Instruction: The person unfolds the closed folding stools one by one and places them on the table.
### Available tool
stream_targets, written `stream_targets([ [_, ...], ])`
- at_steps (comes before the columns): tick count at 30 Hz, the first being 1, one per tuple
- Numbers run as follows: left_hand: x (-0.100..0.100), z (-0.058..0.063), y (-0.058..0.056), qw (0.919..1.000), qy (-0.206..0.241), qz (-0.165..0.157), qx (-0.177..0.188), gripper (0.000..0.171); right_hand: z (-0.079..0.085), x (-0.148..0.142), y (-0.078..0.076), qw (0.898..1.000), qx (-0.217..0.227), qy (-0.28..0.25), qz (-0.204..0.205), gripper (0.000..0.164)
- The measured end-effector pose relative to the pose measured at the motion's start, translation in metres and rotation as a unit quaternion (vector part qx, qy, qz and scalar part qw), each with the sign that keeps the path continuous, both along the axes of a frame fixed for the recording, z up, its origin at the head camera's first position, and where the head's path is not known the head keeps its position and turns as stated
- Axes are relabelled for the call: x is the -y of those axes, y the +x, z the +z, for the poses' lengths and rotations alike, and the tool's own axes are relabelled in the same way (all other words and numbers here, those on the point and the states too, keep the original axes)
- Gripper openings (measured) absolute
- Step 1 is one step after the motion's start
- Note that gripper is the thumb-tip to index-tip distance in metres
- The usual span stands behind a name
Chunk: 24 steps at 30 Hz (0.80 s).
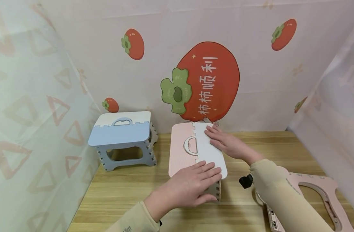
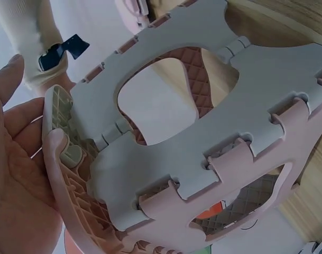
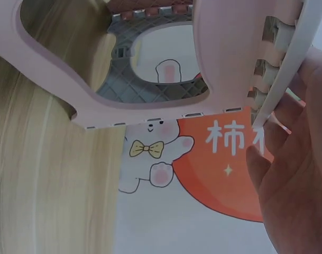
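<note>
Flat, empty left hand and right hand are apparently steadying a pink-and-white stool near the bench's back edge. Release likely follows.

Dressed in a cream left sleeve with dark lettering; likewise in a long cream right sleeve; fitted at its end with a small, angular black device.

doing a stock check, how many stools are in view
3: blue-and-white stool at left, pink-and-white stool in the middle, pink stool at lower right, partly behind a sleeve; more may be hidden.
</note>
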<state>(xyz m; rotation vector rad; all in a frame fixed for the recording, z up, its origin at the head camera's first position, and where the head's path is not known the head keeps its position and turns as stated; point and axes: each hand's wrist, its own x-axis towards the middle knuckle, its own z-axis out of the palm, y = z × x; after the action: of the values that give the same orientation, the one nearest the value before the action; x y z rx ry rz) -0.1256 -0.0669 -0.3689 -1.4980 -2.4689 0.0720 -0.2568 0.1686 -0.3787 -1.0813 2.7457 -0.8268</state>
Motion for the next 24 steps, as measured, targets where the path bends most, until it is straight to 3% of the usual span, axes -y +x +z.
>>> stream_targets([
  [24, 0.024, 0.002, -0.003, 0.9983, 0.052, -0.006, 0.025, 0.053, -0.002, -0.002, 0.009, 0.997, -0.041, 0.038, -0.047, 0.055],
])
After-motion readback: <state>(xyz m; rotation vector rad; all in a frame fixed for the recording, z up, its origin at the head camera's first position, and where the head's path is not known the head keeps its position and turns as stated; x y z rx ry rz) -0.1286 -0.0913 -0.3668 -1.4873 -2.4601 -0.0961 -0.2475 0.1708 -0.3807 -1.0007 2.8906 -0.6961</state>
